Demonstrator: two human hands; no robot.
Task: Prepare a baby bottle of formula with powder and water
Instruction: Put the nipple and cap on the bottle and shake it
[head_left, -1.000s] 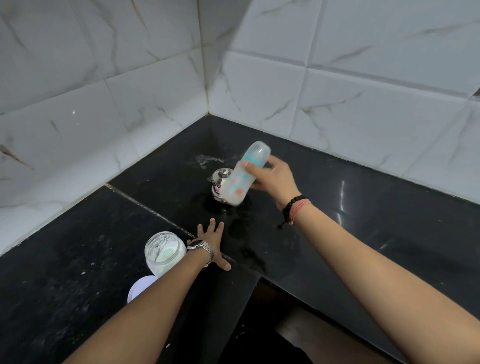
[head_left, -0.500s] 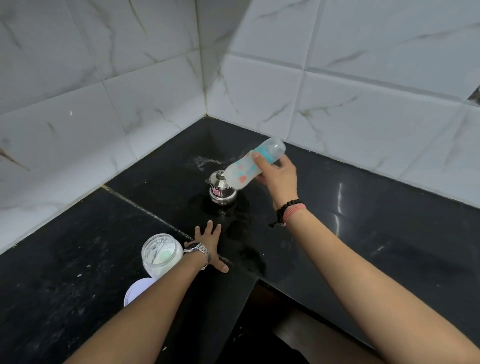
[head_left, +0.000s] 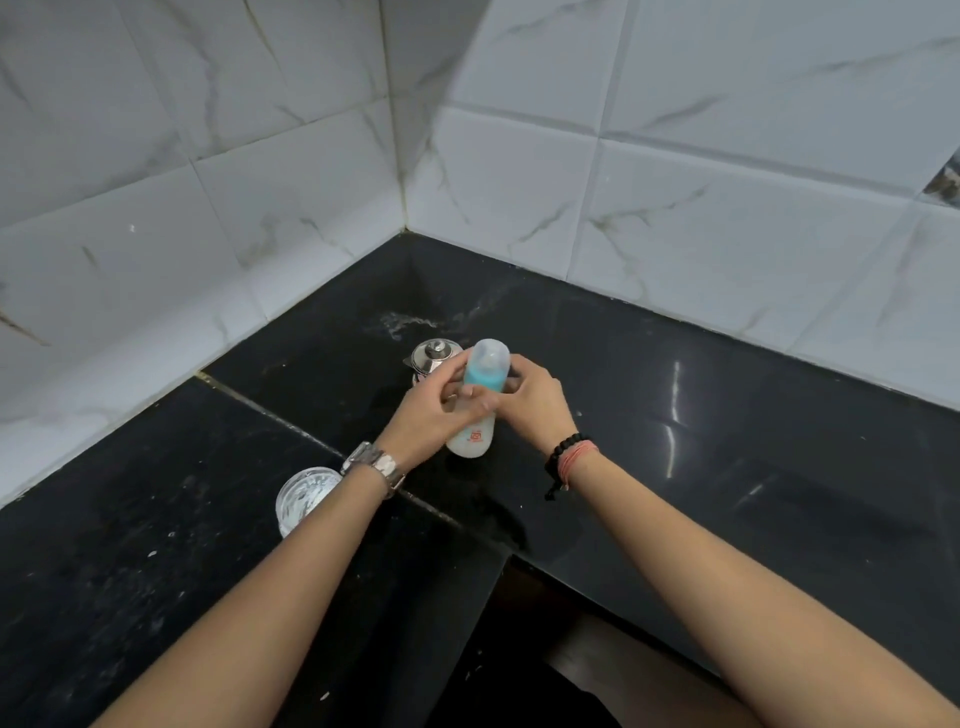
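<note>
Black tabletop (head_left: 727, 415) fills wall corner; front edge notched just below both forearms. Open room on right stretch; wet patches near middle. One baby bottle (head_left: 477, 410), upright, clear cap and blue collar on top, held between both hands over tabletop middle; whether base touches tabletop, cannot tell. Left hand (head_left: 434, 415): fingers curled round bottle body. Right hand (head_left: 532, 405): fingers wrapped on its other side. One small steel pot (head_left: 434, 356) just behind bottle. One glass jar (head_left: 304, 496) near left wrist, partly hidden by forearm.
</note>
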